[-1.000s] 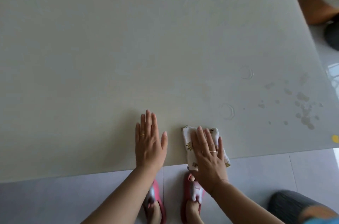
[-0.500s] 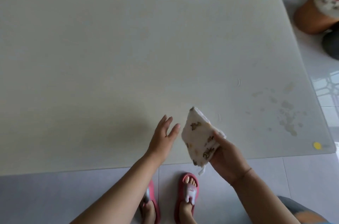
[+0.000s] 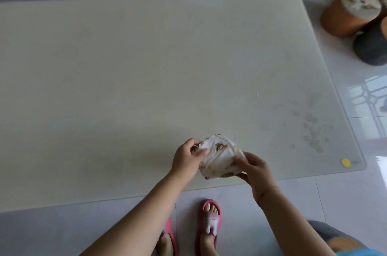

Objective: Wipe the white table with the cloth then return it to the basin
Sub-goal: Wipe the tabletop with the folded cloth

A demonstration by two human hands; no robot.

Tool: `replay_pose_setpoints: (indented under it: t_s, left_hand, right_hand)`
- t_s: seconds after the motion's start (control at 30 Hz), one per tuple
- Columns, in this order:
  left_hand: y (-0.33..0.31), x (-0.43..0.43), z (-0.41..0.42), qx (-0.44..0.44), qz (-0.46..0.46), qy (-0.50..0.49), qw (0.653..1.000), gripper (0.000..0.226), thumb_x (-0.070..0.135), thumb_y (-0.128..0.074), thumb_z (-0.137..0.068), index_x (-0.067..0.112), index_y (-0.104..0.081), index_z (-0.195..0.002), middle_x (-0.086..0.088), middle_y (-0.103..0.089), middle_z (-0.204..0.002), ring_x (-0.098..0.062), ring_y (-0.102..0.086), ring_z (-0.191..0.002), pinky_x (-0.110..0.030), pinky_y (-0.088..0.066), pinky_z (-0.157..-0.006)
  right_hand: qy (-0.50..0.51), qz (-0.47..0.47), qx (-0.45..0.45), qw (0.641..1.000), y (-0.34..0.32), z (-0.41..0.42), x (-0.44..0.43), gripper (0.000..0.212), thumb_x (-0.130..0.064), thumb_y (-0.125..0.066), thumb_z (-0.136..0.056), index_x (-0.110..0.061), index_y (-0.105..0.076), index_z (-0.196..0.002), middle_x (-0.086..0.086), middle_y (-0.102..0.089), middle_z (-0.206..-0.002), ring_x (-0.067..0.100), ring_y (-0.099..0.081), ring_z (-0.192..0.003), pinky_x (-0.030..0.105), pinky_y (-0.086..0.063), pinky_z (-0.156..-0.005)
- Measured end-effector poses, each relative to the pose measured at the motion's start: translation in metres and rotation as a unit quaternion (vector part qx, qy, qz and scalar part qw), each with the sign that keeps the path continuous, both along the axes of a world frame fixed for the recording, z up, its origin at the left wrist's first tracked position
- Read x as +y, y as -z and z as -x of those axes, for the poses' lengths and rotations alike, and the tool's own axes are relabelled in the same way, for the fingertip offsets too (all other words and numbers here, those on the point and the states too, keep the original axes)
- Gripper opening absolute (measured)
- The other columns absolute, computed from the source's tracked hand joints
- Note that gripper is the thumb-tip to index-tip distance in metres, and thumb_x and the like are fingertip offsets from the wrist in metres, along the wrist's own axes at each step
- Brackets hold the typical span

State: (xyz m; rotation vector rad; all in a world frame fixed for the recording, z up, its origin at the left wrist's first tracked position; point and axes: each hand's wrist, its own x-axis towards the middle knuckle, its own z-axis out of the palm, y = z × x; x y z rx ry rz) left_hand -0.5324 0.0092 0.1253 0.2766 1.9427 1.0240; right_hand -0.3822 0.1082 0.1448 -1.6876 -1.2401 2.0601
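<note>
One white cloth printed with small brown and yellow figures [image 3: 219, 157] is held bunched up in the air between two bare hands, over the near edge of the one large, glossy white rectangular desk [image 3: 104, 88], right of that edge's middle. The left hand [image 3: 186, 159] grips the cloth's left end, fingers curled over the top and thumb pressed into the fabric. The right hand [image 3: 256, 170] pinches the lower right end, its fingers curled round the cloth. Whether the cloth touches the desk cannot be told.

A cluster of pale wet spots [image 3: 312, 128] lies near the desk's right edge, and one small yellow dot [image 3: 345, 162] sits at its near right corner. On the floor below the near edge stand two pink slippers [image 3: 211, 220]. Beyond the far right corner stand two stools: an orange-brown cylindrical one with a floral top [image 3: 345, 17] and a dark grey one [image 3: 370, 48], touching each other.
</note>
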Motion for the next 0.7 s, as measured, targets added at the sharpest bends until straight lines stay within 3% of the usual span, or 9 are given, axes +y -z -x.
replay_pose_setpoints:
  t_s: [0.07, 0.17, 0.23, 0.3, 0.37, 0.43, 0.53, 0.7]
  left_hand:
    - [0.008, 0.000, -0.004, 0.084, 0.031, 0.053, 0.995, 0.023, 0.026, -0.068, -0.083, 0.020, -0.062, -0.104, 0.003, -0.066, -0.097, -0.015, -0.059, -0.086, -0.023, -0.043, -0.072]
    - [0.019, 0.002, -0.012, 0.187, 0.067, 0.110, 0.974, 0.020, 0.027, -0.066, -0.084, 0.024, -0.063, -0.104, 0.007, -0.061, -0.105, -0.012, -0.057, -0.083, -0.024, -0.042, -0.070]
    - [0.026, 0.002, -0.016, 0.260, 0.081, 0.138, 0.952, 0.022, 0.027, -0.065, -0.084, 0.023, -0.062, -0.106, 0.005, -0.056, -0.111, -0.016, -0.059, -0.092, -0.029, -0.046, -0.073]
    - [0.034, 0.001, -0.015, 0.336, 0.084, 0.167, 0.923, 0.030, 0.025, -0.067, -0.083, 0.017, -0.062, -0.111, -0.004, -0.054, -0.116, -0.023, -0.055, -0.104, -0.035, -0.044, -0.084]
    - [0.041, -0.001, -0.012, 0.404, 0.086, 0.193, 0.890, 0.041, 0.024, -0.070, -0.080, 0.011, -0.061, -0.118, -0.011, -0.054, -0.126, -0.030, -0.052, -0.116, -0.039, -0.039, -0.098]
    - [0.049, -0.005, -0.007, 0.445, 0.088, 0.216, 0.865, 0.053, 0.026, -0.071, -0.080, 0.007, -0.056, -0.127, -0.018, -0.049, -0.138, -0.035, -0.047, -0.127, -0.045, -0.034, -0.108]
    - [0.062, -0.012, 0.004, 0.478, 0.088, 0.255, 0.836, 0.064, 0.033, -0.063, -0.086, 0.009, -0.040, -0.141, -0.017, -0.032, -0.151, -0.035, -0.030, -0.139, -0.048, -0.019, -0.115]
    - [0.083, -0.024, 0.025, 0.499, 0.138, 0.242, 0.821, 0.064, 0.047, -0.033, -0.093, 0.012, -0.032, -0.146, -0.013, -0.025, -0.154, -0.031, -0.023, -0.143, -0.047, -0.015, -0.116]
  right_hand:
    - [-0.047, -0.065, -0.086, 0.993, 0.014, -0.009, -0.002, 0.007, -0.004, -0.065, -0.084, -0.005, -0.070, -0.090, 0.010, -0.067, -0.079, 0.022, -0.066, -0.074, 0.025, -0.055, -0.057]
    - [-0.089, -0.130, -0.198, 0.967, 0.032, -0.015, -0.009, 0.005, -0.014, -0.067, -0.082, -0.010, -0.068, -0.086, 0.003, -0.065, -0.075, 0.023, -0.064, -0.068, 0.032, -0.055, -0.055]
    - [-0.134, -0.192, -0.284, 0.930, 0.040, -0.015, -0.016, 0.013, -0.022, -0.065, -0.082, -0.014, -0.064, -0.092, 0.001, -0.064, -0.086, 0.022, -0.060, -0.074, 0.033, -0.051, -0.064]
    - [-0.201, -0.302, -0.350, 0.864, 0.045, -0.014, -0.024, 0.028, -0.024, -0.066, -0.080, -0.017, -0.060, -0.107, 0.005, -0.056, -0.108, 0.025, -0.054, -0.093, 0.034, -0.044, -0.076]
    - [-0.274, -0.413, -0.346, 0.797, 0.048, -0.008, -0.034, 0.046, -0.025, -0.068, -0.078, -0.015, -0.056, -0.121, 0.011, -0.050, -0.125, 0.031, -0.049, -0.113, 0.041, -0.040, -0.092]
    - [-0.332, -0.465, -0.320, 0.756, 0.051, 0.003, -0.043, 0.054, -0.035, -0.057, -0.083, -0.015, -0.050, -0.134, 0.014, -0.043, -0.142, 0.034, -0.040, -0.132, 0.044, -0.027, -0.108]
    - [-0.422, -0.497, -0.313, 0.691, 0.064, 0.018, -0.051, 0.061, -0.049, -0.034, -0.088, -0.021, -0.039, -0.142, 0.013, -0.029, -0.152, 0.033, -0.019, -0.141, 0.048, -0.008, -0.112]
    - [-0.489, -0.500, -0.283, 0.656, 0.092, 0.018, -0.055, 0.063, -0.057, -0.033, -0.090, -0.024, -0.035, -0.144, 0.007, -0.024, -0.154, 0.032, -0.016, -0.143, 0.054, -0.010, -0.111]
